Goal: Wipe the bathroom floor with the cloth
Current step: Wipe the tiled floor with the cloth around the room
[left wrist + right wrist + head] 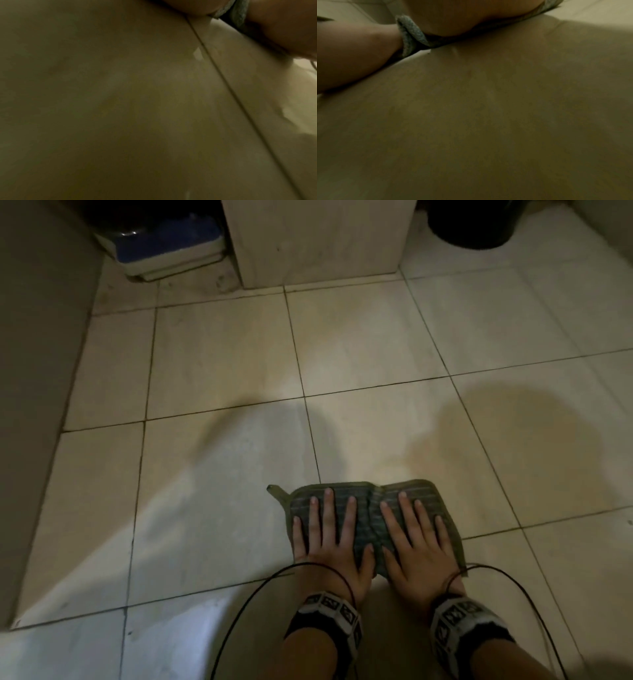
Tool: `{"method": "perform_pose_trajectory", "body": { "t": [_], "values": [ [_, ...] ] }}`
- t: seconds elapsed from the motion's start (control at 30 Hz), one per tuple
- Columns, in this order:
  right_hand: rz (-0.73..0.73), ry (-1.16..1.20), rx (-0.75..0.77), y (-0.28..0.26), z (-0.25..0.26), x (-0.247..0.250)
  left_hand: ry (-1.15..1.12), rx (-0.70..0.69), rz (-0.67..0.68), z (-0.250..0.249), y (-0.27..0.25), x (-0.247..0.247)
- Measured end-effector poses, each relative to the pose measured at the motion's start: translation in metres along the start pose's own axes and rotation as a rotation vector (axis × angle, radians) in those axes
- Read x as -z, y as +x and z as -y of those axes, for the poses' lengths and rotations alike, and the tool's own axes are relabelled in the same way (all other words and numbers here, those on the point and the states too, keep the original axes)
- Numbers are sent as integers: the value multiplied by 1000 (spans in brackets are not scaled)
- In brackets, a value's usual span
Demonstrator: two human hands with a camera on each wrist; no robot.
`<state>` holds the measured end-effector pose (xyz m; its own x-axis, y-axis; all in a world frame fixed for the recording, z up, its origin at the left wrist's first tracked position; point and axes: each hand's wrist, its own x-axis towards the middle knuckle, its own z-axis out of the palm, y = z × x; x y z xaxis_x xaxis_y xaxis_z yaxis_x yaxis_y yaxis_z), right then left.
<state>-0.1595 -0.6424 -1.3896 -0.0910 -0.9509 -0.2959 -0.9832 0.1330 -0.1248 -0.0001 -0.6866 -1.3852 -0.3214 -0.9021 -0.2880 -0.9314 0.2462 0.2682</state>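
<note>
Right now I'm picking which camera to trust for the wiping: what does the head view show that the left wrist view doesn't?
Head view only: both hands, the left hand and right hand, pressed flat with fingers spread on the whole cloth, plus a dark bin, a pedestal and a blue-and-white object at the far end. Left wrist view only: a close, blurred look at one grout line. Both: the tiled floor, and some cloth edge.

I find the green striped cloth (373, 508) spread flat on the pale tiled bathroom floor (222, 364), creased down its middle, a loop at one corner.
</note>
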Motion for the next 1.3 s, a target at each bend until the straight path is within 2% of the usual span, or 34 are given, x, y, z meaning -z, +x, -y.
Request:
{"method": "perform_pose_trajectory", "body": {
  "t": [0.2, 0.37, 0.57, 0.77, 0.93, 1.17, 1.3],
  "values": [
    [-31, -14, -5, 27, -19, 8, -4, -16, -42, -24, 36, 2],
    [-34, -53, -12, 63, -49, 22, -28, 53, -51, -50, 73, 7],
    [-93, 0, 25, 68, -58, 21, -35, 79, -34, -58, 76, 12],
    [-225, 4, 48, 69, -58, 15, -37, 68, -39, -58, 79, 14],
    [-159, -4, 30, 67, -54, 23, -13, 104, -10, -60, 79, 17],
    [-108, 21, -12, 65, -49, 32, 44, 146, 111, -62, 81, 18],
    [-122, 26, -10, 66, -52, 31, 3, 153, 80, -63, 80, 15]
  ]
}}
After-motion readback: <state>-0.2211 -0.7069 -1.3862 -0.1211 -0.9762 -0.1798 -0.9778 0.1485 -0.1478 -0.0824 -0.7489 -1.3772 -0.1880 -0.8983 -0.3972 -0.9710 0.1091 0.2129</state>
